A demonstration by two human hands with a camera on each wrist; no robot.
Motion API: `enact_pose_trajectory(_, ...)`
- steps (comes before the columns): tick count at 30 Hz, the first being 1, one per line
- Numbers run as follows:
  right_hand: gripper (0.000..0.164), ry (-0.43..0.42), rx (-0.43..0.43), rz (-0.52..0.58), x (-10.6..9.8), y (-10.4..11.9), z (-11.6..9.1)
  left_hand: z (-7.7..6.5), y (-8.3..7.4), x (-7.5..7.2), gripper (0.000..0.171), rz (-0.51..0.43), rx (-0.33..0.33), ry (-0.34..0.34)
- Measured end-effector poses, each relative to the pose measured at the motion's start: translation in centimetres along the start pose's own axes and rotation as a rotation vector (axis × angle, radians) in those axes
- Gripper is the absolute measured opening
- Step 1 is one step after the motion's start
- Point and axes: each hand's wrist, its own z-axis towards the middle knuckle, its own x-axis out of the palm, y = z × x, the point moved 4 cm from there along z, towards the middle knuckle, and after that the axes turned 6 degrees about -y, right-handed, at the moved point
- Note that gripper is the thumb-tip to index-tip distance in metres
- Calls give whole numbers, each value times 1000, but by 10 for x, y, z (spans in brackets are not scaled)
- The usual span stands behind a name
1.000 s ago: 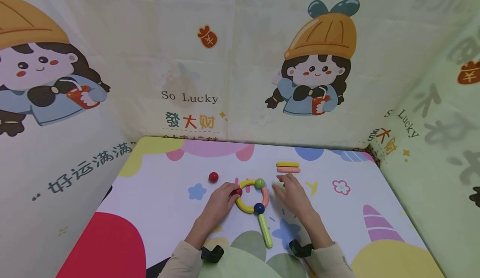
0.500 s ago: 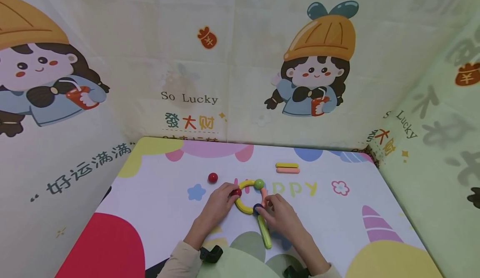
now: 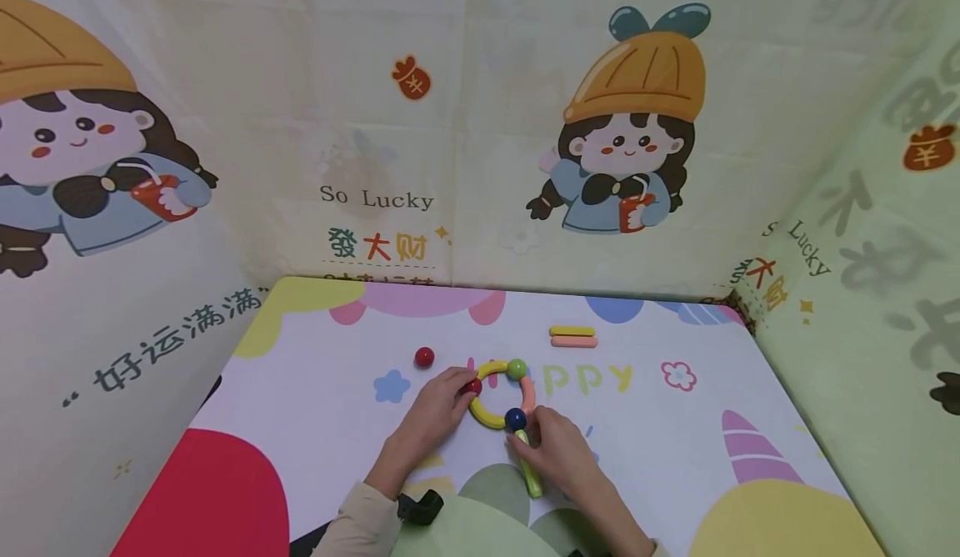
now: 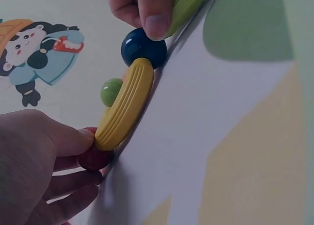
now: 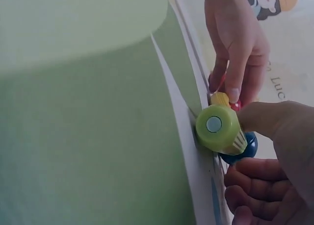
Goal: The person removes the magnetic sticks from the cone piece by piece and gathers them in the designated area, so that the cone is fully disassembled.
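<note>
A ring of magnetic toy pieces lies on the table: two yellow curved rods [image 3: 487, 414], a pink curved rod [image 3: 528, 393], a light green ball [image 3: 517, 369], a dark blue ball [image 3: 515, 419] and a red ball [image 4: 95, 159]. From the blue ball a straight green rod [image 3: 533, 482] extends toward the person. My left hand [image 3: 441, 407] pinches the red ball at the ring's left side. With thumb and fingers on either side, my right hand [image 3: 558, 449] grips the green rod close to the blue ball, hiding part of it. The rod's round end faces the right wrist view.
A loose red ball [image 3: 424, 358] sits beyond the left hand. Behind the ring, to the right, a straight yellow rod [image 3: 572, 332] and a straight pink rod [image 3: 573, 342] lie side by side. A printed cloth wall [image 3: 480, 140] stands along the table's far edge.
My right hand has come from near the loose rods down to the blue ball, then slid nearer onto the green rod. My left hand stays on the red ball.
</note>
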Motion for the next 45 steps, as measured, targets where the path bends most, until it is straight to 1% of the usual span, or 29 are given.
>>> enact_pose_trajectory(5, 34, 29, -10, -29, 1, 3, 0, 1, 2, -1, 41, 25, -14, 53)
enact_pose_trajectory(9, 27, 36, -9, -31, 1, 5, 0, 1, 2, -4, 43, 48, -30, 89)
enact_pose_trajectory(13, 21, 50, 13, -48, 0, 4, 2, -2, 1, -8, 44, 57, -27, 110)
enact_pose_trajectory(18, 18, 16, -11, -103, -3, 2, 6, -7, -1, -13, 39, 78, -5, 110)
enact_pose_trajectory(24, 18, -44, -71, -163, -8, -1, 12, -18, -8, -19, 39, 149, 46, 99)
enact_pose_trajectory(26, 17, -68, -93, -167, -10, -1, 14, -22, -11, -21, 38, 176, 55, 109)
enact_pose_trajectory(32, 15, -129, -206, -193, -14, 0, 20, -32, -20, -24, 35, 232, 59, 147)
enact_pose_trajectory(39, 18, -140, -285, -196, -14, 3, 31, -41, -27, -23, 33, 249, 52, 184)
enact_pose_trajectory(42, 18, -138, -325, -188, -13, 4, 35, -45, -31, -23, 32, 264, 64, 179)
enact_pose_trajectory(45, 19, -125, -343, -188, -12, 4, 38, -47, -31, -22, 31, 277, 82, 159)
